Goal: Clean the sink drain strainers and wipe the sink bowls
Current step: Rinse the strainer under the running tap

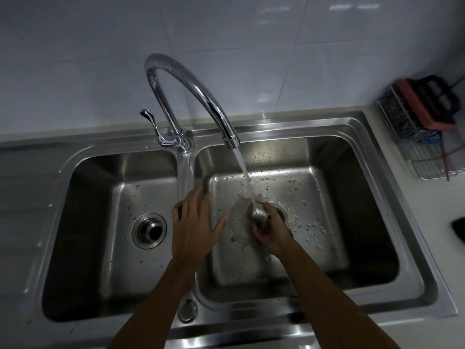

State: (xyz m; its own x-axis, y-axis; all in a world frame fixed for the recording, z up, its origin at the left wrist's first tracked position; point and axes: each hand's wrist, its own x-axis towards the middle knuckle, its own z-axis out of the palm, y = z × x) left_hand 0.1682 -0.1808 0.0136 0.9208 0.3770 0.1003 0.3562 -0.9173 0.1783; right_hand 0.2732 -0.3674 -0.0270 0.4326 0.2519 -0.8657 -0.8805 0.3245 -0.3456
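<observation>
Over the right bowl [352, 222] of a steel double sink, my right hand [270, 230] grips a metal drain strainer [259, 215] under the running stream from the chrome faucet [191, 96]. Water splashes off the strainer toward my left hand [193, 222], which hovers flat with fingers spread above the divider between the bowls and holds nothing. The right bowl's drain [283, 212] shows partly behind my right hand. In the left bowl [100, 235], the drain [149, 230] is an open dark hole with a steel ring. Food specks dot both bowl floors.
The faucet lever [153, 124] stands at the back left of the spout. A wire rack [417, 137] with an orange-and-black brush [432, 104] sits on the counter at the right. A dark object [459, 226] lies at the right edge. White tiles back the sink.
</observation>
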